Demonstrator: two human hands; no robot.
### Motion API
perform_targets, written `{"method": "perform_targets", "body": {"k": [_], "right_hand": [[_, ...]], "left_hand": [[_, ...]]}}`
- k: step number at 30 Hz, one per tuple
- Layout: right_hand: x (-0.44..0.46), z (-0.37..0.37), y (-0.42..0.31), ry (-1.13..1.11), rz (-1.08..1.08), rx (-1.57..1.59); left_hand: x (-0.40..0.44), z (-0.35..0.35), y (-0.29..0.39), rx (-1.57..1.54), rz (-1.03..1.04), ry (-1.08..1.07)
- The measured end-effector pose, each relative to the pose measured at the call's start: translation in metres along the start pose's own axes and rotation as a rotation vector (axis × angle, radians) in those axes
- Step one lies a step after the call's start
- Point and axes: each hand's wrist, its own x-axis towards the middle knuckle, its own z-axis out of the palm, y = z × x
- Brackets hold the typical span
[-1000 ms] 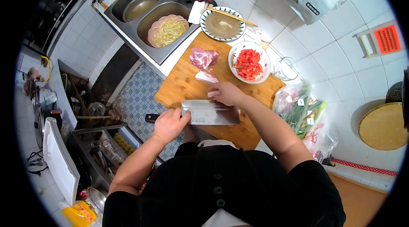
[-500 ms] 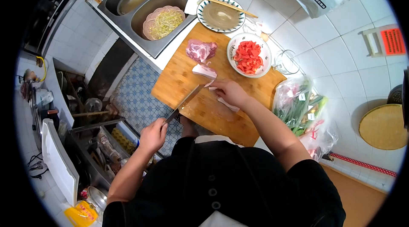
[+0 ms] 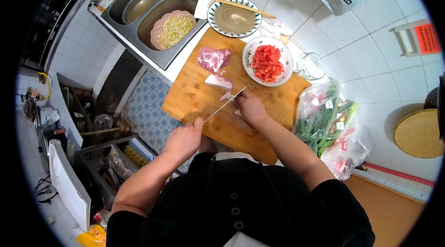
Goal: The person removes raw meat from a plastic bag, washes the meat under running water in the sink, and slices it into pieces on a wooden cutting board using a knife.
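My left hand point(image 3: 184, 139) is wrapped round the handle of a cleaver point(image 3: 225, 104), whose blade shows almost edge-on over the wooden cutting board point(image 3: 185, 103). My right hand point(image 3: 251, 109) is closed just right of the blade, its curled fingers on a pale strip of meat point(image 3: 238, 113) that they partly hide. Left of the blade tip lies a small cut piece of meat point(image 3: 226, 96). A fatty slab point(image 3: 218, 81) rests above it, and a larger pink chunk of meat point(image 3: 213, 58) farther up.
A bowl of cut red pieces point(image 3: 288, 71) stands on the board's upper right. Behind are a plate point(image 3: 235, 19) with chopsticks and a glass point(image 3: 309, 66). Bagged green vegetables point(image 3: 320, 121) lie right. The double sink point(image 3: 162, 57) holds a pink basket of sprouts point(image 3: 174, 30).
The cleaver went from lying flat to edge-on, then moved right and up beside my right hand. My right hand has shifted slightly down and right. The view has shifted a little.
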Motion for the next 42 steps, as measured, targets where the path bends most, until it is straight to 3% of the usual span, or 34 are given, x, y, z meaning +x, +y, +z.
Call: {"method": "perform_targets", "body": {"k": [6, 9, 14, 17, 20, 30, 35, 39, 42], "right_hand": [[0.002, -0.002, -0.001, -0.012, -0.043, -0.116], [0.000, -0.009, -0.007, -0.074, -0.009, -0.153], [-0.002, -0.005, -0.004, -0.089, 0.021, -0.077], [-0.002, 0.002, 0.004, -0.002, -0.053, -0.023], [-0.009, -0.005, -0.003, 0.097, 0.022, 0.154], [-0.007, 0.010, 0.009, 0.099, 0.012, 0.068], [-0.003, 0.003, 0.006, 0.032, 0.023, 0.018], [-0.003, 0.006, 0.005, 0.087, 0.039, 0.053], [-0.001, 0.004, 0.006, 0.114, 0.045, 0.088]], "left_hand": [[0.027, 0.004, 0.014, -0.088, -0.043, -0.096], [0.054, 0.025, 0.017, -0.077, 0.023, 0.011], [0.025, 0.033, -0.002, -0.118, -0.010, -0.003], [0.012, 0.048, -0.025, -0.171, -0.063, 0.028], [0.006, 0.044, -0.023, -0.151, -0.082, 0.051], [0.007, 0.016, 0.009, -0.182, -0.012, -0.059], [0.041, 0.024, 0.023, -0.215, -0.026, -0.027], [0.020, 0.045, 0.005, -0.240, 0.015, 0.052], [-0.007, 0.032, -0.006, -0.161, -0.058, -0.090]]}}
